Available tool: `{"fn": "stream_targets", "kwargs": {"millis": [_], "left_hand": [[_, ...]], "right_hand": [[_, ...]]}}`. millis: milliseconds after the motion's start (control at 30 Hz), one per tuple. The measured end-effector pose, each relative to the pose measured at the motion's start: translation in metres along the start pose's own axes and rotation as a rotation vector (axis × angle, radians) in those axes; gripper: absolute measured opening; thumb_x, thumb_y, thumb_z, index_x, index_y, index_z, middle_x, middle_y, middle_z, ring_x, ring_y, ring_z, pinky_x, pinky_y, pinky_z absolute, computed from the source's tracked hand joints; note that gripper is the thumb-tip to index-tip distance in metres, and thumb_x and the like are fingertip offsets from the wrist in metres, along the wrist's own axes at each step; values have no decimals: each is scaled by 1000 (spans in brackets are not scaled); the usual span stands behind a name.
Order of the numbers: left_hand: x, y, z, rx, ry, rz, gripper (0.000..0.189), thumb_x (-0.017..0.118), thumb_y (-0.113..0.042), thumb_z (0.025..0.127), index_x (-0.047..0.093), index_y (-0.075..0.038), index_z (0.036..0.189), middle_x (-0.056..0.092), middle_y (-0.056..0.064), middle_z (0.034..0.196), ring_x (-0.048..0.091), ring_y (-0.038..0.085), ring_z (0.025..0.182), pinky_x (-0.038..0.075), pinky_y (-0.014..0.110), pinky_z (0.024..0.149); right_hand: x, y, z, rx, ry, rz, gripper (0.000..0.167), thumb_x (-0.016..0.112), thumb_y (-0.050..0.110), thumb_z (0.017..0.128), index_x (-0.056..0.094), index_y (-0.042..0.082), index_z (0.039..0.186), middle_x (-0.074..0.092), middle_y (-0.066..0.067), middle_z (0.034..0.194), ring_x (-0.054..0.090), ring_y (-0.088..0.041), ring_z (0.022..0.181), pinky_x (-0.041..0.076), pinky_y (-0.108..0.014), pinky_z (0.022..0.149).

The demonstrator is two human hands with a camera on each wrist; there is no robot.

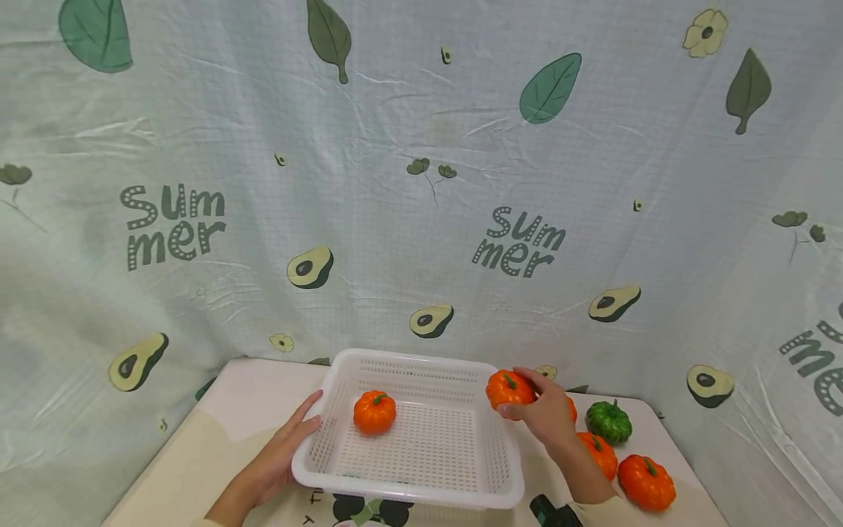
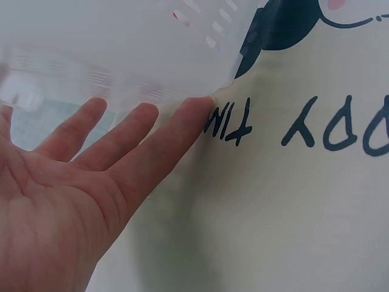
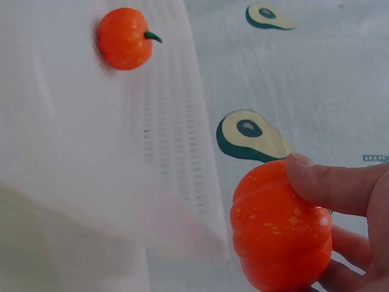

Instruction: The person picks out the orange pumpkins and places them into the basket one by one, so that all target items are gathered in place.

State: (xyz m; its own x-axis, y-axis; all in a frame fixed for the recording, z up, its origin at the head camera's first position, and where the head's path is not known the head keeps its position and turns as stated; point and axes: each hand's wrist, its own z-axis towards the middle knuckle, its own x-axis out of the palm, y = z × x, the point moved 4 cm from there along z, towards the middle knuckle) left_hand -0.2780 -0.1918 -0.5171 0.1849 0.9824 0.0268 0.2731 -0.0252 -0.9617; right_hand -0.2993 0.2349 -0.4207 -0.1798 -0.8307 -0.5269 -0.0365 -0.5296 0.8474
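Note:
A white plastic basket (image 1: 408,498) with slotted walls stands on the table, holding one small orange pumpkin (image 1: 375,413) toward its left side. My left hand (image 1: 279,457) touches the basket's left wall; in the left wrist view its fingers (image 2: 146,146) are straight and spread against the plastic. In my right hand (image 1: 549,410) is another orange pumpkin (image 1: 509,389), gripped between thumb and fingers at the basket's right rim. The right wrist view shows this pumpkin (image 3: 281,228) beside the basket wall, with the thumb over its upper side.
Right of the basket lie a green pumpkin (image 1: 609,422) and more orange pumpkins (image 1: 647,483), one partly hidden behind my right hand. A black object (image 1: 553,512) sits by my right wrist. A printed curtain (image 1: 395,183) hangs behind the table (image 1: 263,380).

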Motion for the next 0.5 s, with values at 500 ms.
{"fn": "stream_targets", "kwargs": {"millis": [500], "left_hand": [[1,0,0,7,14,-4,72,48,-49,107,11,-34,167,16,26,171,50,48,135,58,66,90]], "right_hand": [[19,14,3,-51,29,55,73,85,2,79,58,8,147,59,-21,148,58,-41,128,48,-59,111]]}}
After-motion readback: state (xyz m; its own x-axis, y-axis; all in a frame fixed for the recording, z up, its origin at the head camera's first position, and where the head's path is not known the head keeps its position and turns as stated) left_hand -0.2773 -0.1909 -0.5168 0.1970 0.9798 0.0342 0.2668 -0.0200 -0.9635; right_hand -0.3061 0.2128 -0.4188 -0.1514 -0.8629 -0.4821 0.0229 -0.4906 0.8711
